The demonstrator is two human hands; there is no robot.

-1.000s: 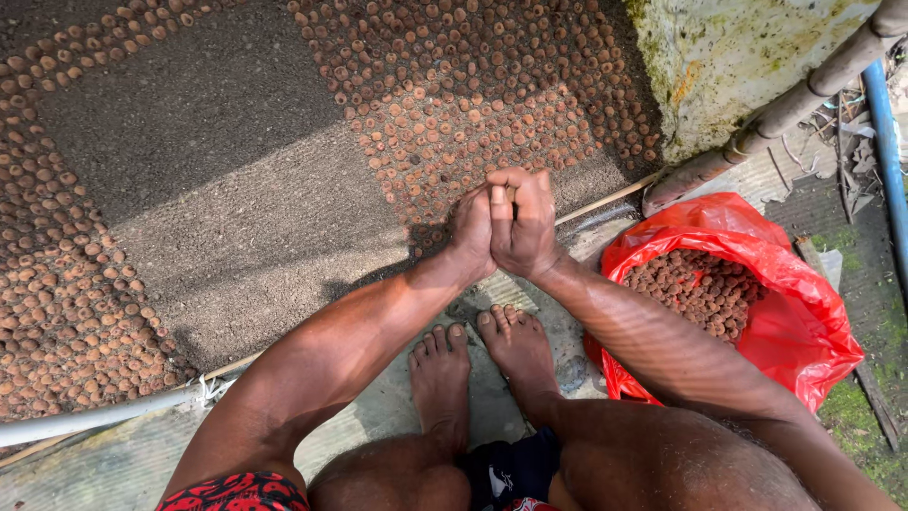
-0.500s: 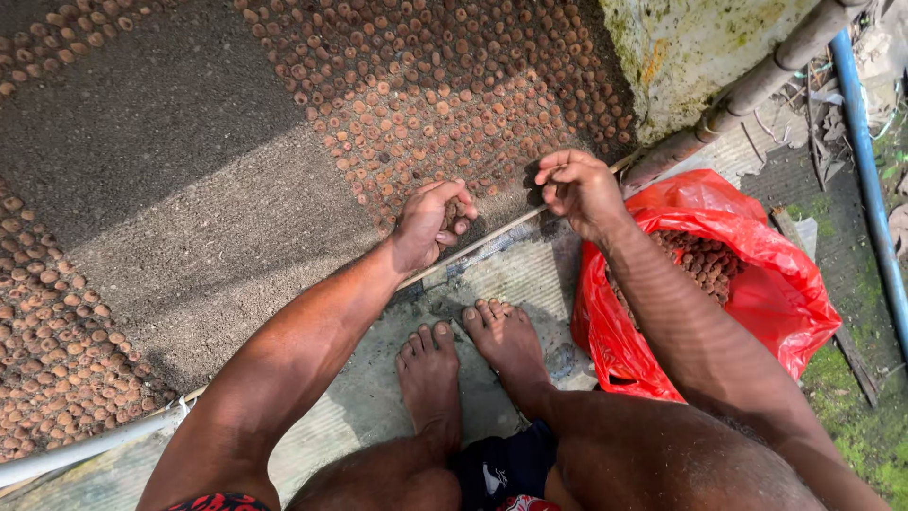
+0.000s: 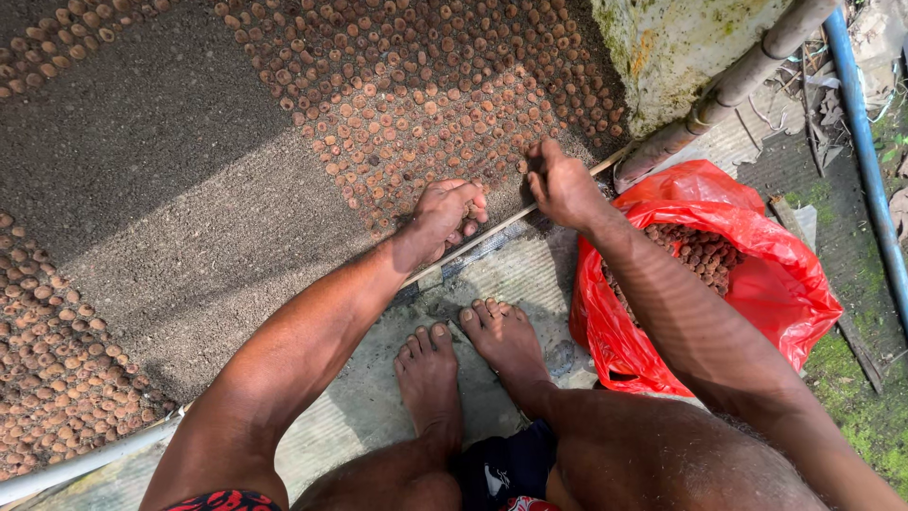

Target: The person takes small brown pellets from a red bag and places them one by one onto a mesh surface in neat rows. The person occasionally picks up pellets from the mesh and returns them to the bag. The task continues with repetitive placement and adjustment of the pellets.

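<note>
We are squatting barefoot at the edge of a seed bed (image 3: 189, 218) of dark sandy soil, setting round brown seeds (image 3: 426, 104) into it in tight rows. Our left hand (image 3: 452, 213) rests at the near edge of the planted patch, fingers curled loosely; it seems to cup a few seeds, though we cannot tell for sure what lies inside it. Our right hand (image 3: 560, 185) is lowered to the soil a little further right, fingertips pinched together as if pressing one seed down, but the seed itself is hidden under the fingers. Both hands sit just beyond a thin stick (image 3: 497, 227) that runs along the bed's border. The supply is in the red plastic bag (image 3: 757, 274), open beside our right forearm and part full of the same seeds. We judge the step in hand to be filling the last rows near the border, next to the mossy concrete post (image 3: 681, 47). The next move, as we read it, calls for placing each seed snug against its neighbour, keeping the row straight along the stick, and reaching back to the bag once the hands run out. Bare soil lies to the left.
</note>
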